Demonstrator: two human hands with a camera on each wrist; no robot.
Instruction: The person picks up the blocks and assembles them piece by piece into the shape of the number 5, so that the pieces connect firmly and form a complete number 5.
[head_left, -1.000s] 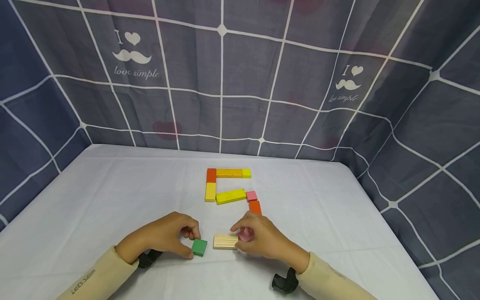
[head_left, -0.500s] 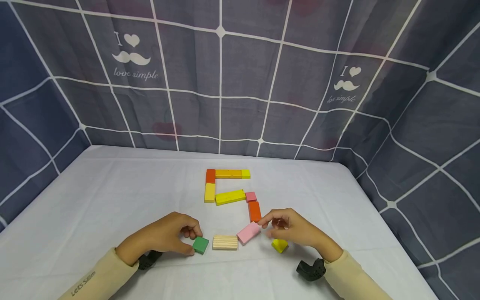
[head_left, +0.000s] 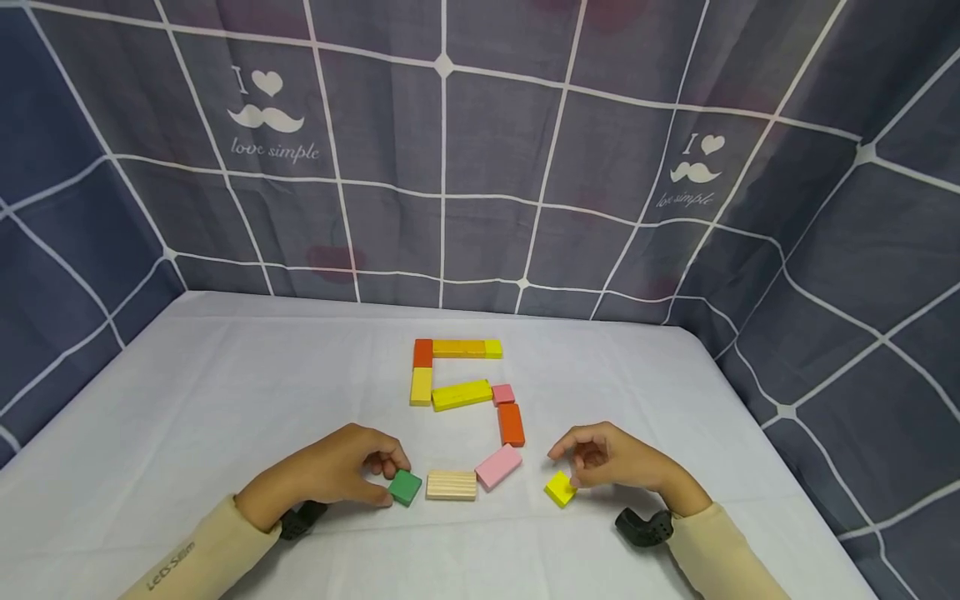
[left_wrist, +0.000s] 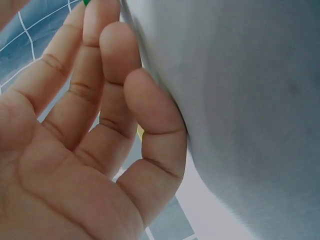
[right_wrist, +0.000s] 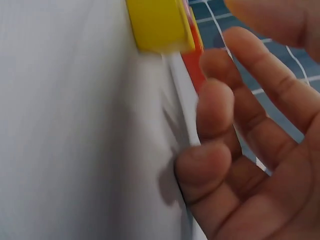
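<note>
My left hand (head_left: 337,467) pinches a small green block (head_left: 405,487) between thumb and forefinger on the white tabletop. In the left wrist view only a sliver of green shows past the fingertips. Just right of that block lies a ridged natural-wood block (head_left: 452,485), and a pink oblong block (head_left: 498,467) sits slantwise against its right end. My right hand (head_left: 618,458) hovers low beside a small yellow block (head_left: 560,489), fingers loosely bent and holding nothing. Its thumb tip is close to the yellow block's right corner; whether they touch I cannot tell.
Farther back, a row of blocks bends round: light yellow (head_left: 492,348), amber (head_left: 458,348), red-orange (head_left: 423,352), pale yellow (head_left: 422,387), bright yellow (head_left: 462,395), small pink (head_left: 503,394) and orange (head_left: 512,425). A grey checked curtain (head_left: 487,233) hangs behind the table.
My right hand has let go of the pink block and moved right, to the small yellow block, which has come into sight. My left hand has shifted the green block slightly right, towards the wooden one.
</note>
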